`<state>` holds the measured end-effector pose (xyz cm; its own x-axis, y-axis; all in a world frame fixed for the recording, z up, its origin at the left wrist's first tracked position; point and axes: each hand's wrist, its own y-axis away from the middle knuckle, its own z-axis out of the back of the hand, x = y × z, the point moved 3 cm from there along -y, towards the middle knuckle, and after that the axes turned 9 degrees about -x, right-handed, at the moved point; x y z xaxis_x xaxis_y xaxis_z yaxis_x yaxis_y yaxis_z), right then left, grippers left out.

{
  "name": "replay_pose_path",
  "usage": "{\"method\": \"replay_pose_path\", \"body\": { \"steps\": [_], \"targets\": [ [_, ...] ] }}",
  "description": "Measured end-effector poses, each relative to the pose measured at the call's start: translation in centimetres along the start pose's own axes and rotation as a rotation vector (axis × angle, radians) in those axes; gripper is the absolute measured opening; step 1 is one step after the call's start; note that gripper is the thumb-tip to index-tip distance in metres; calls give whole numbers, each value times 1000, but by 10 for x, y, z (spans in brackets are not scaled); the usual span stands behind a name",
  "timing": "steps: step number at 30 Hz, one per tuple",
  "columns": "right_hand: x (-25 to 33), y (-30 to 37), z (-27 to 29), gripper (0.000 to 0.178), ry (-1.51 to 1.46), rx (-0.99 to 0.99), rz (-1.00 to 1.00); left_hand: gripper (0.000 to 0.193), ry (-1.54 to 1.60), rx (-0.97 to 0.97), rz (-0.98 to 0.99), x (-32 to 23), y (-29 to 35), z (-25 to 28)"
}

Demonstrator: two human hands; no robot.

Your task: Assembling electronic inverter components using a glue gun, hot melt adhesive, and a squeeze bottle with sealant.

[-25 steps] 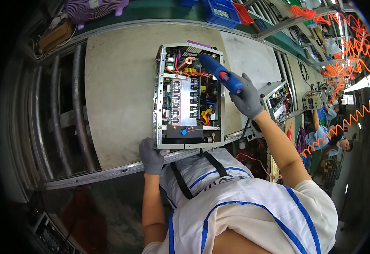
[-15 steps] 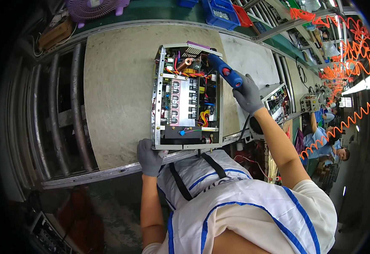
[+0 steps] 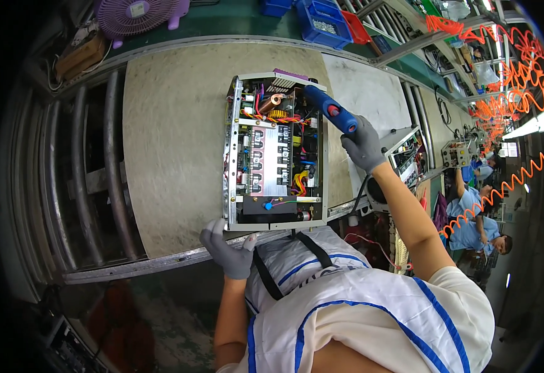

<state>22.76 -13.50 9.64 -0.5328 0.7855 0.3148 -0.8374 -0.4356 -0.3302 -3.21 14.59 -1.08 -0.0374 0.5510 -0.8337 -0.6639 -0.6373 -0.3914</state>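
An open metal chassis (image 3: pixel 232 186) lies on the bench in front of me, packed with coloured wires, coils and a silvery plate (image 3: pixel 271 161) lined with black components. My right hand (image 3: pixel 365 146), in a grey glove, is closed around a blue power screwdriver (image 3: pixel 330 109) with a red button. The tool slants over the chassis's far right corner; its tip is hard to make out there. At the near left corner, my gloved left hand (image 3: pixel 230 252) has its thumb and fingers apart, holding nothing. Its fingertips are at the chassis corner; whether they touch it I cannot tell.
Metal rollers (image 3: pixel 115 161) run along the left. A purple fan (image 3: pixel 136 15) and blue bins (image 3: pixel 323 25) stand beyond the bench. On the right is another opened unit (image 3: pixel 405 152). Orange coiled hoses (image 3: pixel 508 193) hang at the right, near people in blue (image 3: pixel 471 214).
The chassis appears slightly nearer to me. My left hand has shifted nearer and to the right, its fingers spreading. The screwdriver stays over the far right corner.
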Motion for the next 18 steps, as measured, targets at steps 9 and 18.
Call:
{"method": "replay_pose_path", "body": {
  "steps": [9, 18],
  "targets": [
    [-8, 4, 0, 57, -70, 33, -115, 38, -117, 162, -352, -49, 2, -2],
    [-15, 8, -6, 55, -127, -29, -36, 27, 17, 355, -408, -91, 22, -34]
  ]
}}
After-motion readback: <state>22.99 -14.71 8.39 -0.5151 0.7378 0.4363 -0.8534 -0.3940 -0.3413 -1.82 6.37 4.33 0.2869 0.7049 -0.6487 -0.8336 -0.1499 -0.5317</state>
